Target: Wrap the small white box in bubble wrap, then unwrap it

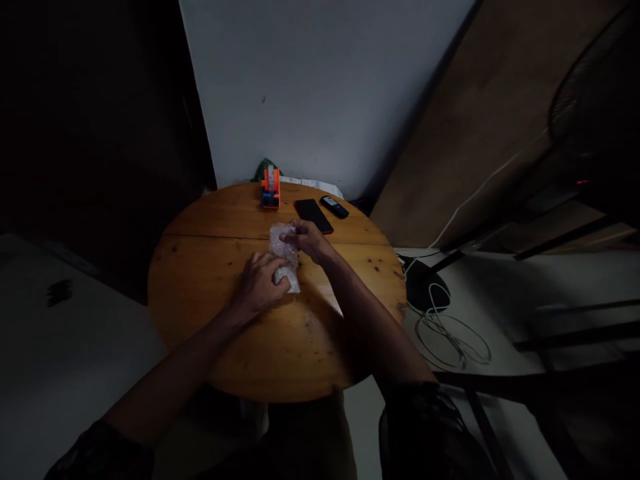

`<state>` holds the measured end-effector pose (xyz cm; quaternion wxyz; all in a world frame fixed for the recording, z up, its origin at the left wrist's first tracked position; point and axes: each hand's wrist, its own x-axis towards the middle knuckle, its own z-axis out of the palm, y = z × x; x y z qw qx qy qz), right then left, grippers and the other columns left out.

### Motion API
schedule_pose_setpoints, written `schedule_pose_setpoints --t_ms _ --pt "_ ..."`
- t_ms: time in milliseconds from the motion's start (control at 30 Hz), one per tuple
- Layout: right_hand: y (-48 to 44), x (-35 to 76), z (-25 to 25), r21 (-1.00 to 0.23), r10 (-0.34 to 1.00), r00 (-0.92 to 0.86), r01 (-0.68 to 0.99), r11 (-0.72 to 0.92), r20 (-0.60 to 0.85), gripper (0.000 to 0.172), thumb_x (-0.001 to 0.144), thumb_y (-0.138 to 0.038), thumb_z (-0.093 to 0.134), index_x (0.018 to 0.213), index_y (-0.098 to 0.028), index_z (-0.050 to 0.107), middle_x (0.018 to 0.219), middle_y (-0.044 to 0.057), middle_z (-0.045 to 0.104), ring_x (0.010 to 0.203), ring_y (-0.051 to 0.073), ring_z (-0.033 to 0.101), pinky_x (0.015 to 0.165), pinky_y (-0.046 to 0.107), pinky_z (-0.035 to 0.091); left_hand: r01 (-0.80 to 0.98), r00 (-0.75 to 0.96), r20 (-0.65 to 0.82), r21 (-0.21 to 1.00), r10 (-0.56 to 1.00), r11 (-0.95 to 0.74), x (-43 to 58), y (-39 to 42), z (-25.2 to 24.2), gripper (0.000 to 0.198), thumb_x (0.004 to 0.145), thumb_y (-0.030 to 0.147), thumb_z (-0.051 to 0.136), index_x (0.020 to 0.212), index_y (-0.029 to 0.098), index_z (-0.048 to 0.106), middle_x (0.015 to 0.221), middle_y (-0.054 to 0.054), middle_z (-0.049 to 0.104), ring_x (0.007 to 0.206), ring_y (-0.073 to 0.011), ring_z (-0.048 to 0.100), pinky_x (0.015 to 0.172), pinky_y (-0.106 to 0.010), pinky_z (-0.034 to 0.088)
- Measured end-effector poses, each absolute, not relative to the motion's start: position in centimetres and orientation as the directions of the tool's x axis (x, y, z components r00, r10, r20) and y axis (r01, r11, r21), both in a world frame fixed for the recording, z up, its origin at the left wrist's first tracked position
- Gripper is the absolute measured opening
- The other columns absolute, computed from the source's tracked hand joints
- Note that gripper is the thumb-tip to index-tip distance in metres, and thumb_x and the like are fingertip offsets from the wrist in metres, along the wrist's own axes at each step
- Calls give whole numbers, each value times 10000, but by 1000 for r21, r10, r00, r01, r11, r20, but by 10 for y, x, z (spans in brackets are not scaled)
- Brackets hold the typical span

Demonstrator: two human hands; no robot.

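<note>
No legible text, brand, number or sign found. Any markings on the bubble wrap (284, 249), black mobile phone (335, 207) and orange tape dispenser (271, 188) are unreadable at this size and light.

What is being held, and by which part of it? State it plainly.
Bubble wrap: the right hand holds it near its far end. The left hand touches its near end; whether it grips cannot be told.

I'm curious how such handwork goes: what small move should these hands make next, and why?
Perhaps the right hand should smooth the far end of the clear bubbly plastic: it is at that end, the plastic looks wrinkled, and the left hand is on the near end, which could steady it.
</note>
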<state>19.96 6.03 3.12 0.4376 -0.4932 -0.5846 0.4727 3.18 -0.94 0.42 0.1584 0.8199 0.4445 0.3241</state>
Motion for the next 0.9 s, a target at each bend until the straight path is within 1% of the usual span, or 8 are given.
schedule_pose_setpoints --t_ms 200,300,400,467,567,700,833,900 --pt "38 201 41 -946 979 -149 272 178 141 218 669 -259 680 659 -199 470 613 -60 470 563 85 410 524 212 309 734 270 391 508 880 -451 33 -9 2 255 710 274 672 954 218 624 986 -83 618 1034 -307 549 928 -453 469" --pt "21 201 43 -913 972 -150 343 223 182 164 678 -251 644 677 -194 490 619 -62 458 576 85 395 532 211 298 734 159 367 577 917 -358 35 -9 0 367 669 296 719 987 214 556 1000 -69 602 1046 -304 569 938 -457 472" --pt "2 202 44 -867 961 -176 419 271 216 98 697 -230 606 705 -191 517 646 -48 493 607 96 440 559 216 324 684 106 353 653 930 -326 34 -6 -2 563 641 301 757 1145 209 523 1115 -95 592 1111 -320 575 970 -465 477" --pt "-10 202 43 -830 952 -186 470 302 241 44 716 -208 581 747 -186 559 687 -28 555 647 114 501 599 226 367 634 143 334 692 931 -346 32 -3 -4 664 645 289 762 1250 212 498 1196 -112 579 1165 -324 567 998 -463 476" --pt "-28 202 39 -781 933 -212 512 358 290 114 737 -178 558 832 -180 620 784 6 653 726 145 587 685 253 431 554 273 282 736 920 -390 28 1 -5 620 711 294 717 1293 210 519 1225 -110 585 1178 -302 571 1015 -453 478" --pt "-45 200 29 -744 906 -233 517 423 353 143 772 -160 544 870 -187 644 902 35 713 824 173 649 763 274 471 468 392 245 776 887 -422 24 5 -3 511 724 299 696 1214 185 606 1209 -105 608 1135 -266 595 947 -395 521" --pt "-54 200 16 -703 889 -232 547 454 394 173 809 -141 525 920 -200 645 1037 60 735 931 189 684 825 286 499 354 504 231 824 832 -442 22 5 2 359 714 325 703 1036 174 662 1046 -70 670 989 -222 638 828 -324 543" --pt "-55 200 11 -678 879 -249 562 474 407 200 813 -128 522 949 -203 647 1101 71 732 982 195 692 859 293 512 295 565 200 857 801 -422 18 7 5 339 746 352 677 1029 168 658 1004 -62 691 934 -213 654 824 -326 543"
